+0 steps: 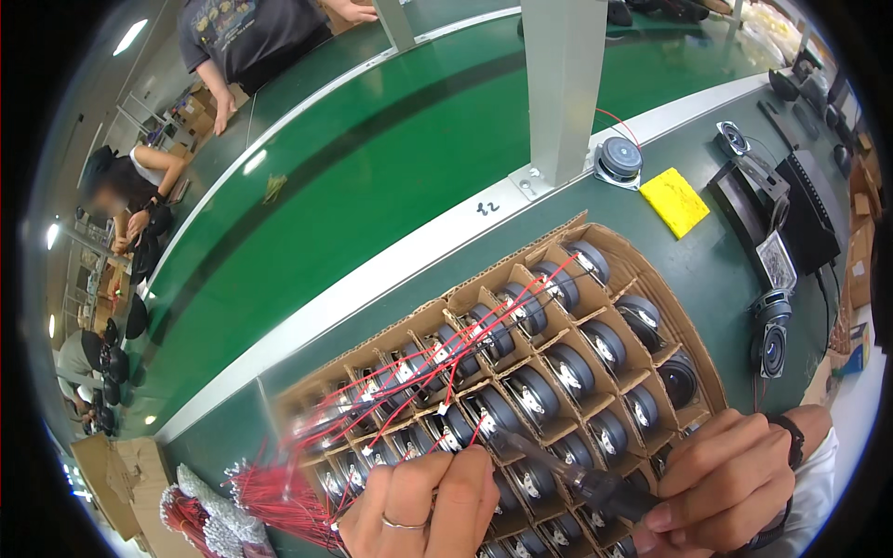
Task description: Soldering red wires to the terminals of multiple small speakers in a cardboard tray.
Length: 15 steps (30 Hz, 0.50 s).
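Note:
My left hand, a ring on one finger, is closed with fingertips pinching a thin red wire above a round black speaker. In my right hand is a soldering iron, held by its dark handle. Its tip points left to the terminal of that speaker, close to my left fingertips; whether it touches cannot be made out. Several such speakers stand on edge in the cells of a cardboard box. Red wires with white connectors run across the far row. My left hand hides some near cells.
Bundles of red wires lie left of the box. Beyond it are a loose speaker, a yellow sponge and a metal post beside a green conveyor belt. A black device stands right. Other people sit across the belt.

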{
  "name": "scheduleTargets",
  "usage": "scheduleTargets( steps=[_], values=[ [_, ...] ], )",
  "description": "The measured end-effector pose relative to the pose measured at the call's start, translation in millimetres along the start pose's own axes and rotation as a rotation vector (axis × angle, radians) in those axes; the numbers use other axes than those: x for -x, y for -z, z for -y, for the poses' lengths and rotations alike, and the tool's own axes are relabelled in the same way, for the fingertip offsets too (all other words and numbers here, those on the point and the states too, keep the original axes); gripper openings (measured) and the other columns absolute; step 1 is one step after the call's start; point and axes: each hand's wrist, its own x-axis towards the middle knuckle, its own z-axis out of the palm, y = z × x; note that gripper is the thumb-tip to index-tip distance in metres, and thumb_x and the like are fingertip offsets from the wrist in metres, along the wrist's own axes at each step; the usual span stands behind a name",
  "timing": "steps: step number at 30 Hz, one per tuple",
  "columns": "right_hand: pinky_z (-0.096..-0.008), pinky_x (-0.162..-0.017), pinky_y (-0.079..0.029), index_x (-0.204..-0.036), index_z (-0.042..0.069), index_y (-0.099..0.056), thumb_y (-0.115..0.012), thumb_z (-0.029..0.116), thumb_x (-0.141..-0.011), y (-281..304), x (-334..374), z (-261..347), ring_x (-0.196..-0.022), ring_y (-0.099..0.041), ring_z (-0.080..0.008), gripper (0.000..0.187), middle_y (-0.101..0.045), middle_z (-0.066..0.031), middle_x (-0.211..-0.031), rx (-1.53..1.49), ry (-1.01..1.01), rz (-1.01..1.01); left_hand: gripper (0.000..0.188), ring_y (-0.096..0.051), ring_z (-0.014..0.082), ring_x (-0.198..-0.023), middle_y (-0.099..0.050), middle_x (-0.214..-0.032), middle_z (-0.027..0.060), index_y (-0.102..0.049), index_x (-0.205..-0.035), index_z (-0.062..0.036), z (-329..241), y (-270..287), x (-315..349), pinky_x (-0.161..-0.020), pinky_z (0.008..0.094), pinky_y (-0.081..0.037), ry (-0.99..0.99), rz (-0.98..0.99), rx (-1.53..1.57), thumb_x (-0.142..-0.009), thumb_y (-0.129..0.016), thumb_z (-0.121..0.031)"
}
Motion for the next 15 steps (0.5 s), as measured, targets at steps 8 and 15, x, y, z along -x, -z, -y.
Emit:
scheduleTargets(
  steps=[8, 15],
  values=[
    [-0.0258, -0.043, -0.044, -0.068, 0.005, -0.060, -0.080, -0.013, -0.064, 0.4, 0.1, -2.0, -0.053, -0.059, -0.0169, 0.027, -0.062, -0.0054, -0.074, -0.013, 0.002, 0.001, 0.028, -0.063, 0.0246, -0.074, -0.062, -0.091, 0.0076, -0.072, -0.099, -0.0067, 1.1, 0.3, 0.0, -0.062, 0.0335, -0.051, 0.001, 0.008, 0.005, -0.075, -0.082, 0.004],
    [-0.0261, -0.043, -0.042, -0.069, 0.005, -0.060, -0.080, -0.012, -0.064, 2.7, 0.7, 0.1, -0.054, -0.059, -0.0169, 0.027, -0.062, -0.0055, -0.076, 0.001, -0.010, 0.024, 0.028, -0.062, 0.0247, -0.074, -0.062, -0.090, 0.0077, -0.072, -0.099, -0.0060, 1.0, 0.2, 0.4, -0.062, 0.0336, -0.051, -0.005, 0.009, 0.011, -0.075, -0.082, 0.004]
  ],
)
